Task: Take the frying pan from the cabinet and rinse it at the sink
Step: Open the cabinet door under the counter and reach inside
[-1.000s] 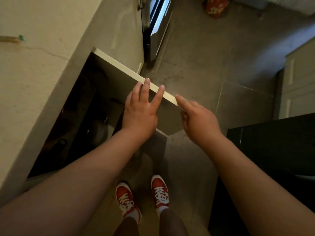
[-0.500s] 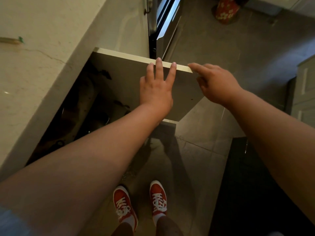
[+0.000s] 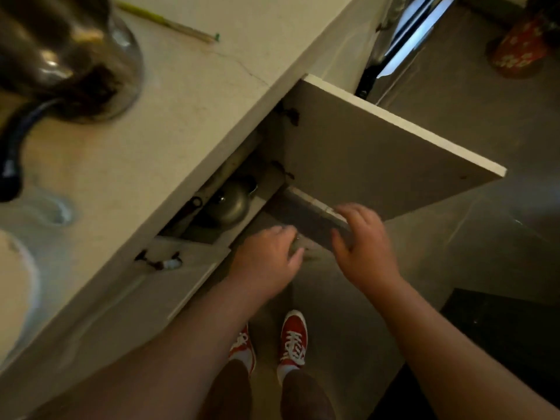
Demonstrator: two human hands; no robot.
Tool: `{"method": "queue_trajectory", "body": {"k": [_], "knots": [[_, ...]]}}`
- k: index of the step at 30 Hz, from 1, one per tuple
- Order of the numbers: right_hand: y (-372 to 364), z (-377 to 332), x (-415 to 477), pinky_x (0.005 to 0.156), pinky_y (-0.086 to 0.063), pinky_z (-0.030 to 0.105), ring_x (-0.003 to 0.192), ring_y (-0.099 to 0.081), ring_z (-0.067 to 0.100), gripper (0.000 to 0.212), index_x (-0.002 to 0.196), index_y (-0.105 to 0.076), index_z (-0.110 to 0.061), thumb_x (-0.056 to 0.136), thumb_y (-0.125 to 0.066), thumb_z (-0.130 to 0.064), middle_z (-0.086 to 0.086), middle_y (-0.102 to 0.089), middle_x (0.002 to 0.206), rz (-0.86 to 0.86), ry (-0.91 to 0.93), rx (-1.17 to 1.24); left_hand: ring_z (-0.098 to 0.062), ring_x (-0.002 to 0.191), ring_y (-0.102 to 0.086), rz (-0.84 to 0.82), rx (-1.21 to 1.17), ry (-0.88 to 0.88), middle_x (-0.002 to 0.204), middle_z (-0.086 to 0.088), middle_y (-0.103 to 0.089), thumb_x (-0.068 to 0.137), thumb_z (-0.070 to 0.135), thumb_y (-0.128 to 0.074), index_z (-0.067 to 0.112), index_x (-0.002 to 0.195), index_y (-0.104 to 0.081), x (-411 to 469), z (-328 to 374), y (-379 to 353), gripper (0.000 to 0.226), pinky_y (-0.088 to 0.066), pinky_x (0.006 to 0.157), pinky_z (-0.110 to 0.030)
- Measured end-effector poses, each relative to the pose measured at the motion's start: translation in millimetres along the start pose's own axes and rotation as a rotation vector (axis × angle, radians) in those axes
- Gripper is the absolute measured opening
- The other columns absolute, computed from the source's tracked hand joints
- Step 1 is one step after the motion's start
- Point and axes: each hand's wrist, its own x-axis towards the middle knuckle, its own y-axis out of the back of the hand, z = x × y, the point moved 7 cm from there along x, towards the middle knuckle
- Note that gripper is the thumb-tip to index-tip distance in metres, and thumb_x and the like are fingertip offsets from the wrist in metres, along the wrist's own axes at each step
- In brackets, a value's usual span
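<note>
No frying pan can be told apart in this view; the only cookware showing inside the open cabinet [image 3: 218, 219] is a rounded metal pot [image 3: 230, 203], dull grey, sitting in shadow under the counter edge. The cabinet lies at 12 o'clock from the hands, below the pale countertop [image 3: 169, 122].

The left hand [image 3: 266, 262] is blurred, fingers curled loosely at the cabinet's lower front edge; whether it grips anything cannot be told. The right hand [image 3: 363, 244], at 3 o'clock from the left, has fingers spread and bent, touching the end of a grey panel [image 3: 309, 219] beneath the wide-open door [image 3: 378, 153].

On the countertop at 10 o'clock stand a metal kettle [image 3: 63, 56] and a pencil [image 3: 169, 22]. 2 red shoes [image 3: 292, 338] show at 6 o'clock.
</note>
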Motion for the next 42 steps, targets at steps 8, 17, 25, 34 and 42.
{"method": "queue_trajectory", "body": {"k": [8, 17, 25, 34, 42], "knots": [[-127.6, -122.0, -43.3, 0.081, -0.049, 0.018, 0.099, -0.057, 0.001, 0.036, 0.130, -0.055, -0.025, 0.094, -0.059, -0.023, -0.004, -0.061, 0.123, -0.618, -0.025, 0.275, -0.013, 0.114, -0.056, -0.006, -0.130, 0.334, 0.130, 0.002, -0.060, 0.096, 0.043, -0.049, 0.027, 0.136, -0.051, -119.8, -142.8, 6.4, 0.042, -0.043, 0.082, -0.022], [-176.5, -238.7, -8.9, 0.081, -0.050, 0.018, 0.110, -0.055, 0.007, 0.057, 0.136, -0.047, -0.025, 0.086, -0.069, -0.012, -0.016, -0.057, 0.114, -0.809, -0.109, 0.433, -0.020, 0.129, -0.049, 0.118, -0.221, 0.393, 0.146, 0.003, -0.048, 0.092, 0.041, -0.054, 0.026, 0.142, -0.045, -164.6, -222.2, 24.3, 0.053, -0.044, 0.100, -0.035], [-187.4, -242.0, 13.9, 0.060, -0.047, 0.003, 0.084, -0.060, -0.004, 0.040, 0.092, -0.053, -0.044, 0.082, -0.073, -0.011, -0.020, -0.058, 0.094, -0.792, -0.024, 0.224, -0.024, 0.151, -0.011, 0.087, -0.175, 0.226, 0.166, 0.003, -0.003, 0.091, 0.050, -0.045, 0.033, 0.153, -0.003, -172.5, -219.3, 8.7, 0.077, -0.027, 0.115, -0.043], [-173.6, -212.7, 5.9, 0.079, -0.051, 0.021, 0.096, -0.063, 0.002, 0.053, 0.121, -0.042, -0.054, 0.082, -0.061, -0.023, -0.025, -0.061, 0.106, -0.998, 0.157, 0.015, -0.031, 0.142, -0.036, 0.332, -0.146, 0.410, 0.153, -0.010, -0.044, 0.083, 0.035, -0.053, 0.015, 0.142, -0.049, -172.8, -190.1, 15.8, 0.062, -0.038, 0.109, -0.054], [-171.7, -190.0, 0.8, 0.075, -0.054, 0.023, 0.091, -0.065, 0.004, 0.030, 0.114, -0.057, -0.051, 0.097, -0.050, -0.027, -0.014, -0.065, 0.106, -1.329, 0.295, -0.060, -0.024, 0.140, -0.037, 0.415, -0.284, 0.826, 0.143, -0.004, -0.051, 0.094, 0.053, -0.043, 0.028, 0.130, -0.059, -169.0, -143.7, 21.0, 0.046, -0.037, 0.110, -0.045]]}}
